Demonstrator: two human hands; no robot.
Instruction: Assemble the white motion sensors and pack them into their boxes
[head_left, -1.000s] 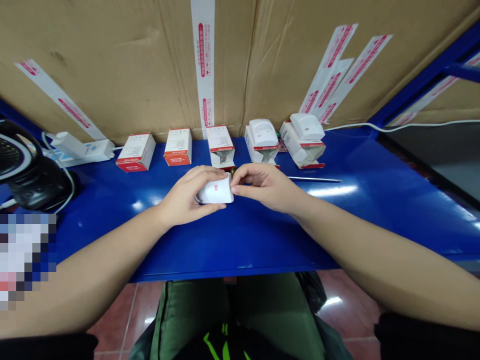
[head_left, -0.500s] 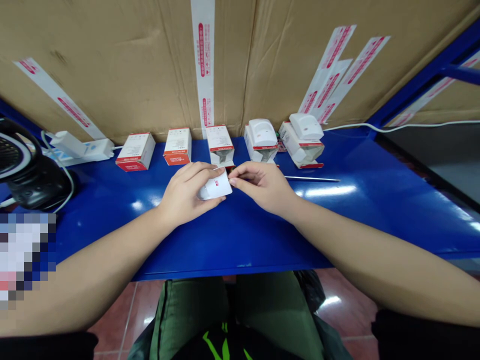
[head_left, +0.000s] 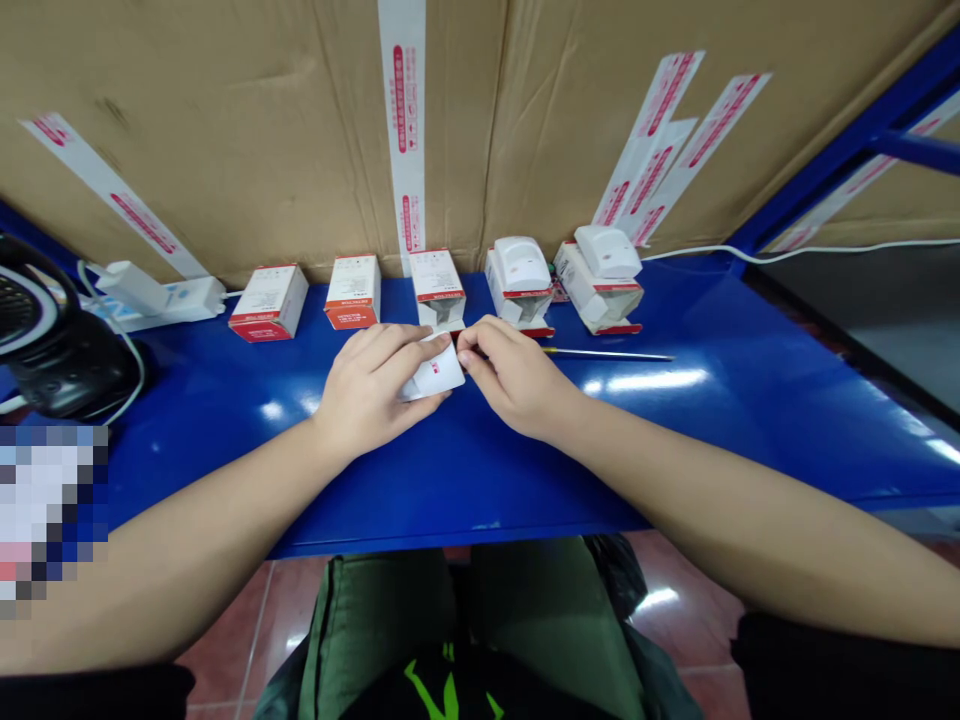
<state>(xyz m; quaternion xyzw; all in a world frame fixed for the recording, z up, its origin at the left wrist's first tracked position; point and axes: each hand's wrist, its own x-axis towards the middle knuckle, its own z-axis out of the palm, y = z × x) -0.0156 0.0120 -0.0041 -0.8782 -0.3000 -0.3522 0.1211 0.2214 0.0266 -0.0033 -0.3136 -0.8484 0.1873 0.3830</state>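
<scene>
My left hand (head_left: 375,385) is wrapped round a white detector housing (head_left: 435,370) with a small red mark, held just above the blue table. My right hand (head_left: 514,375) is pinched at the housing's right edge; what its fingertips hold, if anything, is hidden. Behind my right wrist a thin metal screwdriver (head_left: 615,355) lies on the table, its handle partly covered by the hand. Just beyond my hands stands an open white-and-red detector box (head_left: 437,277).
Two closed detector boxes (head_left: 268,300) stand at the back left. At the back right, two opened boxes (head_left: 600,300) each carry a white detector (head_left: 607,251). A power strip (head_left: 180,300) and a black fan-like device (head_left: 60,340) occupy the left. Cardboard (head_left: 262,120) lines the back.
My right hand has turned slightly at the housing's edge, its fingers curling in more. The left hand keeps its hold on the housing. The view has shifted a little.
</scene>
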